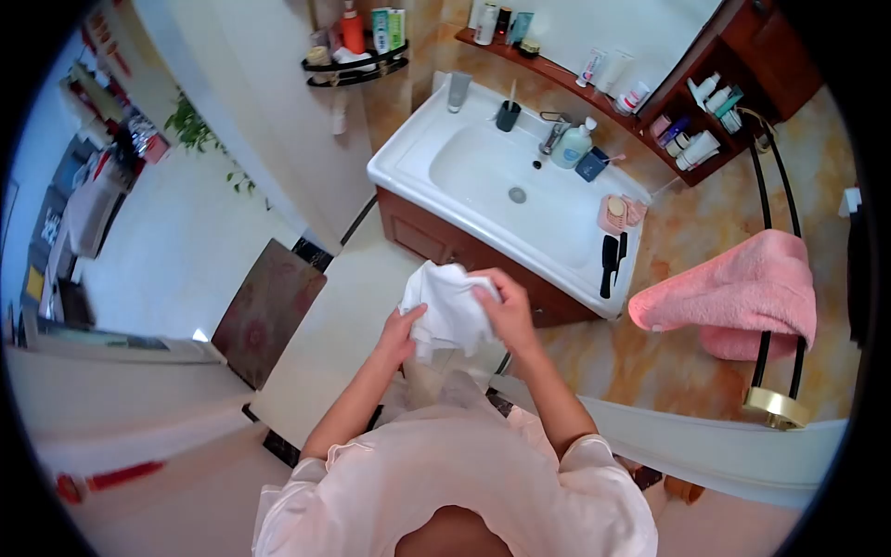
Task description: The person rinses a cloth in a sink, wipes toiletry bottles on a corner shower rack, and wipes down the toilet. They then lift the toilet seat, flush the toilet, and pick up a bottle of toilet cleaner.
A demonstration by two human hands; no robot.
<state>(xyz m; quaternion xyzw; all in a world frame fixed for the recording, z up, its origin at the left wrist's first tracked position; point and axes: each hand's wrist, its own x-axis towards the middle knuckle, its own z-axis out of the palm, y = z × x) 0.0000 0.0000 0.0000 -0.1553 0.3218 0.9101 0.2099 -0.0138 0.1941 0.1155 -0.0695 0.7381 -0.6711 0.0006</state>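
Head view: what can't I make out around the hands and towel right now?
All in the head view:
White cloth: its folds and the hands hide its full shape.
Left hand: the cloth hides its fingers; the thumb shows.
Pink towel: covers part of the black rails.
Grey tube: any print is too small to read.

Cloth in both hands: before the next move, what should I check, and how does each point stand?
1. Left hand gripping the cloth: ok, at its left edge.
2. Right hand gripping the cloth: ok, on its right side.
3. Cloth spread flat: not ok, it is bunched and creased.
4. Cloth clear of the sink: ok, held in front of it.
5. Cloth wet or dry: cannot tell.
6. Towel on its rail: ok, draped over it.
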